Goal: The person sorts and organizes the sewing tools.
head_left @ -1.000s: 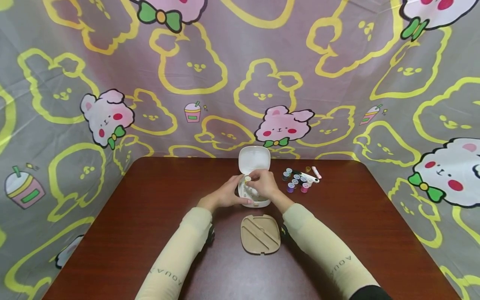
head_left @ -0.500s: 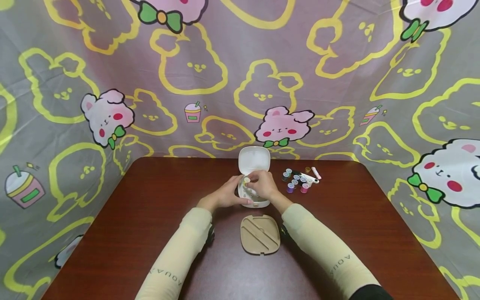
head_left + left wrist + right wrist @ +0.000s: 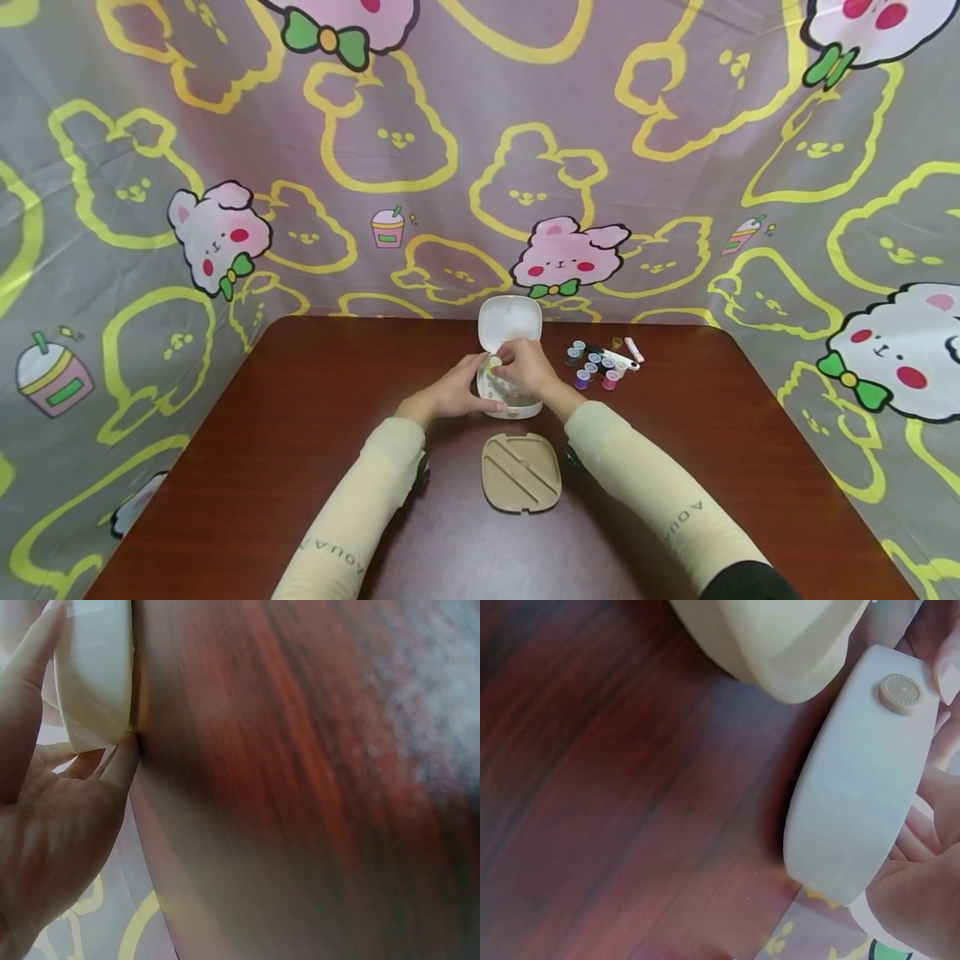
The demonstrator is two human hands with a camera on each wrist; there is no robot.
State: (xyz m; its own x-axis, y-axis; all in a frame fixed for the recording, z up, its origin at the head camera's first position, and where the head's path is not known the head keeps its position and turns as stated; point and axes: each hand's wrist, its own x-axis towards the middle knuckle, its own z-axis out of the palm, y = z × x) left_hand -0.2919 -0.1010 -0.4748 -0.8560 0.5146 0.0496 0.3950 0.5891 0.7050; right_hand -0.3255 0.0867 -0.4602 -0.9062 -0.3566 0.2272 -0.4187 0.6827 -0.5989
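Observation:
A white hinged box (image 3: pixel 527 412) stands on the table with its lid (image 3: pixel 510 321) raised. My left hand (image 3: pixel 452 393) holds the box by its left side, thumb along the front; the left wrist view shows the fingers against the box wall (image 3: pixel 94 675). Over the left part of the box, my right hand (image 3: pixel 529 367) pinches a small thread spool (image 3: pixel 494 364) with a pale top and some yellow. Small holes or pegs show on the box floor, partly hidden by the right hand. A round tan button (image 3: pixel 901 691) sits on the box front in the right wrist view.
In front of the box lies a tan grooved tray (image 3: pixel 522 473). To the right are several thread spools (image 3: pixel 582 380), a white-and-black tool (image 3: pixel 621 362), a small yellowish round item (image 3: pixel 617 342) and a white-and-pink stick (image 3: pixel 633 349). A patterned cloth (image 3: pixel 450 192) rises behind the table.
The right hand shifts only very slightly with the spool over the box. My left hand stays on the box. The whole head view has tilted slightly.

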